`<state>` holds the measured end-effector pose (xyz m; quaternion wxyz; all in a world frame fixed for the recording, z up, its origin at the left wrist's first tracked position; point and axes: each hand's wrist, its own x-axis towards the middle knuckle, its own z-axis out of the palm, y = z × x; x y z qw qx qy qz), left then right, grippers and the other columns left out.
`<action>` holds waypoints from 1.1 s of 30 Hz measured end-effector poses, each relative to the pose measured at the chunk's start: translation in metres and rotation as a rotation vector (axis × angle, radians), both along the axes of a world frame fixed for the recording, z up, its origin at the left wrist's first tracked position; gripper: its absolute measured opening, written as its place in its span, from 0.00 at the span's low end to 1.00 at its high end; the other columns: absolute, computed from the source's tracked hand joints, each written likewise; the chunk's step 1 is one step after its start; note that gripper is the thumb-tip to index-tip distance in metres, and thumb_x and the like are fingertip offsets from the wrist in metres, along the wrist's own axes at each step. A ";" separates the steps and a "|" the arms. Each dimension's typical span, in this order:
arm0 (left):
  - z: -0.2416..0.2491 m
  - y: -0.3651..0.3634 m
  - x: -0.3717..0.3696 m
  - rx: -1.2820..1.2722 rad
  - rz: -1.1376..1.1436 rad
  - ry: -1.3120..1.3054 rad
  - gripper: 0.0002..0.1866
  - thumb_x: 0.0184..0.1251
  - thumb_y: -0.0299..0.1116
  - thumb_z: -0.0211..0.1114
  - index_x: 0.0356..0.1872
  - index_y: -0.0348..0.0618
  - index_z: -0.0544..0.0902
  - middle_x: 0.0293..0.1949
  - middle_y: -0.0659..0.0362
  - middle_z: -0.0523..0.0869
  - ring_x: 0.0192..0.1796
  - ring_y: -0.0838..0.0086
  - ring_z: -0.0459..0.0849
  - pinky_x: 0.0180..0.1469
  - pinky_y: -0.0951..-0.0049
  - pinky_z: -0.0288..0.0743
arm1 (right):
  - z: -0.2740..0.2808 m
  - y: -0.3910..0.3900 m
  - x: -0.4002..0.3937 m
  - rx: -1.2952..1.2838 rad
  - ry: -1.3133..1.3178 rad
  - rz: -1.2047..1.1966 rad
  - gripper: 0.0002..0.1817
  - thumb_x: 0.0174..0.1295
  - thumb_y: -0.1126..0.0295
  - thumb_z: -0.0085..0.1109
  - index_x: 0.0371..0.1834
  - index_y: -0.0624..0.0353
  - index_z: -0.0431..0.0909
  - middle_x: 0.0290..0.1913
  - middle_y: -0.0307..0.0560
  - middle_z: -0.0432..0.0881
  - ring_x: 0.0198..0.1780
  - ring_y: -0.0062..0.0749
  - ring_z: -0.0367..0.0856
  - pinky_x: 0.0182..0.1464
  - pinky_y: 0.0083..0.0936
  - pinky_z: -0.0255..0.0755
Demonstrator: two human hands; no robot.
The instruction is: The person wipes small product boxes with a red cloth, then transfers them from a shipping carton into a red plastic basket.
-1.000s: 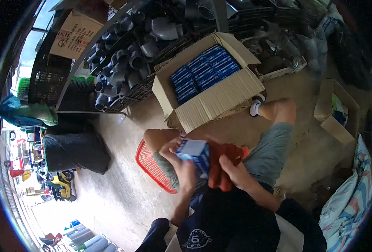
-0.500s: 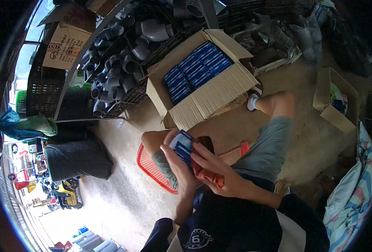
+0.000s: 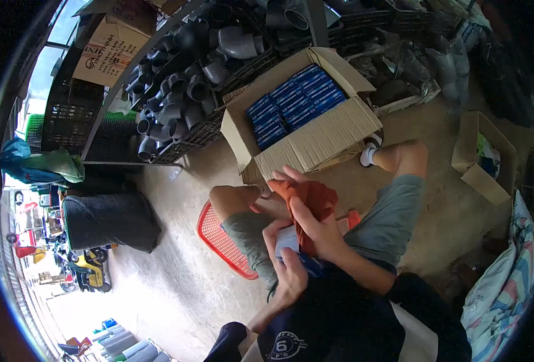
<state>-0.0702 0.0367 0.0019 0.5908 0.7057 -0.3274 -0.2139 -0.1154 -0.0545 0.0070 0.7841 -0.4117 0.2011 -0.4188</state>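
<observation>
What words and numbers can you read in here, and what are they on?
"PTFE SEAL TAPE", faint: on the brown carton, upper left. Its bigger word ends in "HINH"; the rest is unclear.
"9" or "6", I cannot tell which: in the round badge on the dark shirt. The letters around it are too small.
The blue packs have white print too small to read.
No print can be read on the small box in the left hand.

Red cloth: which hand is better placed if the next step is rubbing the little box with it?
Probably the right hand. It holds the red cloth right by the little box, while the left hand is busy holding the box.
</observation>
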 end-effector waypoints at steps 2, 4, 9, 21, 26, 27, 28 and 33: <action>-0.001 0.000 0.002 -0.029 0.099 0.089 0.38 0.72 0.68 0.43 0.56 0.37 0.69 0.48 0.52 0.73 0.49 0.68 0.73 0.55 0.70 0.67 | -0.011 0.001 -0.001 -0.100 0.077 0.038 0.25 0.74 0.70 0.49 0.71 0.66 0.62 0.66 0.53 0.72 0.67 0.36 0.70 0.67 0.31 0.63; -0.009 -0.005 0.019 -0.130 0.205 0.257 0.36 0.73 0.67 0.41 0.55 0.39 0.68 0.47 0.52 0.75 0.49 0.68 0.76 0.55 0.70 0.69 | -0.012 0.012 -0.013 -0.230 0.246 0.097 0.25 0.73 0.68 0.50 0.70 0.66 0.63 0.65 0.53 0.72 0.67 0.37 0.70 0.69 0.32 0.61; 0.010 -0.019 0.041 -0.180 0.242 0.501 0.32 0.76 0.65 0.37 0.55 0.43 0.67 0.48 0.51 0.78 0.52 0.68 0.80 0.56 0.69 0.75 | -0.040 0.039 -0.016 -0.104 0.265 0.113 0.23 0.75 0.68 0.48 0.70 0.64 0.64 0.65 0.50 0.73 0.67 0.35 0.69 0.70 0.30 0.60; -0.011 -0.047 0.023 -0.373 -0.024 -0.130 0.41 0.61 0.68 0.61 0.63 0.51 0.57 0.56 0.48 0.69 0.56 0.59 0.79 0.56 0.57 0.80 | -0.021 0.006 -0.030 0.983 -0.233 0.230 0.25 0.77 0.52 0.43 0.69 0.55 0.66 0.62 0.43 0.77 0.62 0.30 0.75 0.63 0.31 0.70; -0.020 -0.055 0.032 -0.457 0.083 -0.095 0.46 0.54 0.61 0.73 0.62 0.48 0.55 0.54 0.47 0.66 0.53 0.57 0.81 0.57 0.55 0.81 | -0.030 0.015 -0.039 0.947 -0.219 0.271 0.26 0.77 0.52 0.42 0.70 0.54 0.64 0.61 0.44 0.77 0.62 0.30 0.77 0.63 0.33 0.73; -0.021 -0.058 0.035 -0.438 0.131 -0.143 0.44 0.56 0.61 0.71 0.62 0.48 0.55 0.53 0.46 0.69 0.51 0.59 0.81 0.54 0.58 0.82 | -0.028 0.016 -0.041 0.979 -0.309 0.250 0.24 0.77 0.54 0.44 0.68 0.55 0.65 0.60 0.46 0.78 0.60 0.30 0.78 0.63 0.33 0.74; -0.022 -0.062 0.037 -0.419 0.180 -0.192 0.43 0.58 0.61 0.69 0.61 0.48 0.56 0.52 0.45 0.71 0.50 0.60 0.82 0.51 0.61 0.83 | -0.024 0.017 -0.040 0.961 -0.284 0.223 0.24 0.76 0.54 0.45 0.68 0.55 0.65 0.60 0.46 0.78 0.59 0.30 0.79 0.62 0.34 0.75; -0.021 -0.070 0.054 -0.383 0.324 -0.345 0.38 0.64 0.56 0.66 0.62 0.46 0.56 0.49 0.45 0.77 0.48 0.63 0.82 0.44 0.69 0.84 | -0.025 0.023 -0.054 0.910 -0.049 0.227 0.23 0.74 0.60 0.52 0.67 0.57 0.66 0.60 0.47 0.78 0.58 0.32 0.80 0.57 0.39 0.79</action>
